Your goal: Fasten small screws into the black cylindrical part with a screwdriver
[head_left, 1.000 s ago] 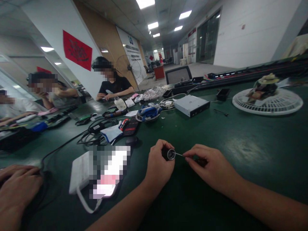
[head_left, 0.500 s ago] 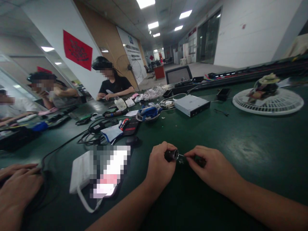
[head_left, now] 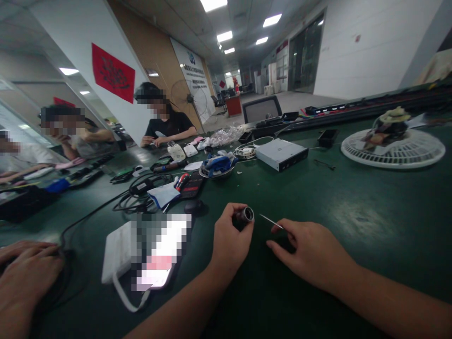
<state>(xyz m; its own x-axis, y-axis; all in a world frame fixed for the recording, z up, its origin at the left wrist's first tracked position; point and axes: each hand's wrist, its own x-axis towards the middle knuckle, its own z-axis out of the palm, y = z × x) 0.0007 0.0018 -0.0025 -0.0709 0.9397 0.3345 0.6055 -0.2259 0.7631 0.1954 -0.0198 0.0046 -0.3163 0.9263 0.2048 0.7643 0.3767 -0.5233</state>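
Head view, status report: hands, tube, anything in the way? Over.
Left hand gripping dark tube. Right hand holding thin rod, tip apart from tube's open end. No obstruction seen between them; phone lies left of left hand.

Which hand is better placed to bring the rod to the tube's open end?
Right, I'd judge: the right hand holds the rod, its tip near but apart from the opening, while the left hand is wrapped around the tube.

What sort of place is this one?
Probably an office doubling as a workshop: looped black cables and a white round grille at desk height, with a lettered wall sign beyond.
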